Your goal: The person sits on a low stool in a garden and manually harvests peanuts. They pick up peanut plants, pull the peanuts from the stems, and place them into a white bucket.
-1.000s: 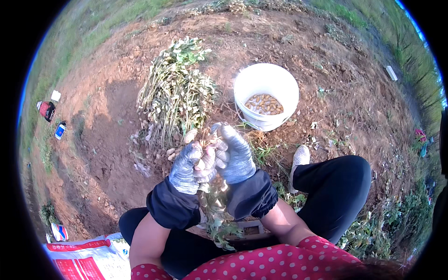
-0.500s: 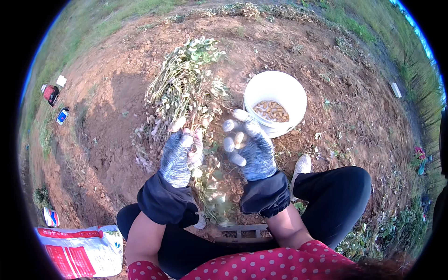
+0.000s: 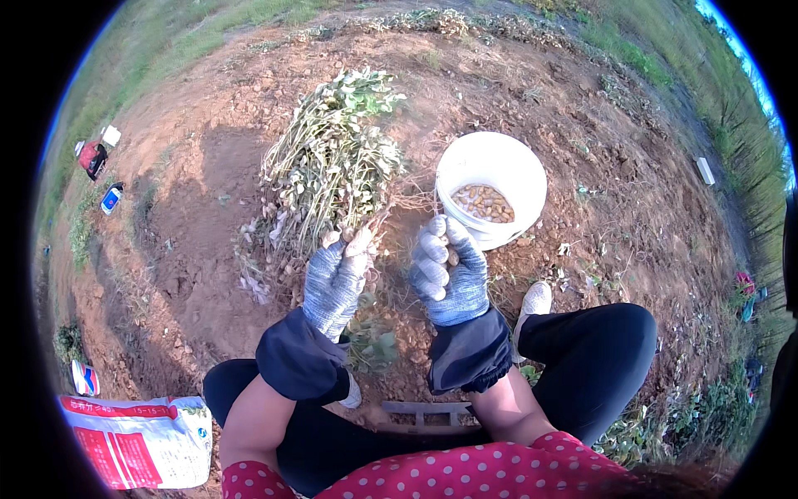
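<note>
My left hand (image 3: 334, 283), in a grey knitted glove with whitish fingertips, is closed on a peanut plant (image 3: 384, 218) by its root end. Thin reddish roots stretch from there toward my right hand (image 3: 453, 283). That hand, gloved alike, is curled shut around peanuts (image 3: 453, 256), partly hidden by its fingers. Its fingertips sit at the end of the roots, close to the near rim of a white bucket (image 3: 532, 179). A layer of loose peanuts (image 3: 482, 202) covers the bucket's bottom. Beyond my left hand lies a heap of pulled peanut plants (image 3: 332, 158) with wilted leaves.
A white and red sack (image 3: 179, 441) lies at the lower left, near a small white, red and blue container (image 3: 85, 378). Farther left are a blue and white container (image 3: 111, 198) and a red and black bag (image 3: 91, 158). A low grey slatted seat (image 3: 428, 413) is beneath me.
The right hand's fingers have closed around the peanuts and moved up against the roots. My left hand has turned, bringing the plant's root end toward the right.
</note>
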`<action>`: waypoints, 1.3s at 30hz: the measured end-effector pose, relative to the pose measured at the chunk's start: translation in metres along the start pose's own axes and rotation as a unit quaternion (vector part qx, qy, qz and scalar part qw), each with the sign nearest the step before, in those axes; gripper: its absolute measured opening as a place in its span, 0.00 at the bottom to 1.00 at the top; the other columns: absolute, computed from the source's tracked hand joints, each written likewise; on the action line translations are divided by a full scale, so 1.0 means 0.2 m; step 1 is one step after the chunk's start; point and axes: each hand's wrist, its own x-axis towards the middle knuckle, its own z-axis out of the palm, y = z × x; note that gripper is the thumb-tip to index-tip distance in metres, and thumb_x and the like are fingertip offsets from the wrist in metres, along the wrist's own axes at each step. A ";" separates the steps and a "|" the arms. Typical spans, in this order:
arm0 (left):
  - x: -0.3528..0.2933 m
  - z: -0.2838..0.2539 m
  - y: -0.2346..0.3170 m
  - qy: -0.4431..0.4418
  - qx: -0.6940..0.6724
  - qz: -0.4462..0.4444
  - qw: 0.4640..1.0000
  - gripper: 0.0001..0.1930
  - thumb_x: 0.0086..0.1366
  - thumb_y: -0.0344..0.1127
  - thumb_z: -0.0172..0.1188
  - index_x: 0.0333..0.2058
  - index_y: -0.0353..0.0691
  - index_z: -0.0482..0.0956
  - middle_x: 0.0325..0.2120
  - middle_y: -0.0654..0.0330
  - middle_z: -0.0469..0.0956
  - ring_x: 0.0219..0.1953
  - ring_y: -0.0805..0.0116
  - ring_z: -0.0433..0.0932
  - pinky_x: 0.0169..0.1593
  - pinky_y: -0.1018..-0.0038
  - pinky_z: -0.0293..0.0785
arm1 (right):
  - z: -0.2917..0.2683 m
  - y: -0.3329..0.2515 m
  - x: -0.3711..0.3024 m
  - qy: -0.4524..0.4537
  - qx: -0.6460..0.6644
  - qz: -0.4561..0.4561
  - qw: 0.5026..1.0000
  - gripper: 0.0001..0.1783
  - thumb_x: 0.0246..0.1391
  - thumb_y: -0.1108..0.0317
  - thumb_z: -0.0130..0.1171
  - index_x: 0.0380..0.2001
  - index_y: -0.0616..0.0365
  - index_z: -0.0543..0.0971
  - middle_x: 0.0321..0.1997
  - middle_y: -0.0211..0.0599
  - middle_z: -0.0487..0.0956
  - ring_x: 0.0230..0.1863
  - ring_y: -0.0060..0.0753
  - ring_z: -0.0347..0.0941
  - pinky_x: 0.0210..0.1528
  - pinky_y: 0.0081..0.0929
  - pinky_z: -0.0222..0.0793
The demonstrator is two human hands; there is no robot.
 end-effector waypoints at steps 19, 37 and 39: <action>0.11 -0.14 -0.08 0.107 0.429 0.236 0.865 0.15 0.60 0.32 0.54 0.44 0.30 0.72 0.32 0.47 0.77 0.34 0.59 0.78 0.36 0.72 0.72 | 0.09 -0.35 0.19 0.079 -0.745 -0.345 0.566 0.12 0.58 0.66 0.49 0.38 0.64 0.75 0.26 0.36 0.77 0.28 0.29 0.72 0.33 0.24 0.67; 0.00 -0.12 0.12 0.043 0.604 0.211 0.767 0.11 0.55 0.31 0.53 0.39 0.42 0.70 0.27 0.50 0.75 0.29 0.50 0.75 0.33 0.59 0.72 | 0.21 0.14 0.13 -0.170 -0.878 -0.211 0.395 0.13 0.48 0.62 0.56 0.37 0.54 0.75 0.31 0.39 0.73 0.36 0.43 0.72 0.36 0.35 0.69; 0.08 -0.08 0.02 0.022 0.585 0.226 0.779 0.11 0.55 0.31 0.53 0.38 0.42 0.71 0.28 0.51 0.75 0.30 0.50 0.75 0.34 0.60 0.72 | 0.07 0.08 0.15 -0.182 -0.835 -0.243 0.459 0.10 0.47 0.68 0.56 0.35 0.57 0.73 0.30 0.41 0.72 0.34 0.44 0.71 0.36 0.35 0.69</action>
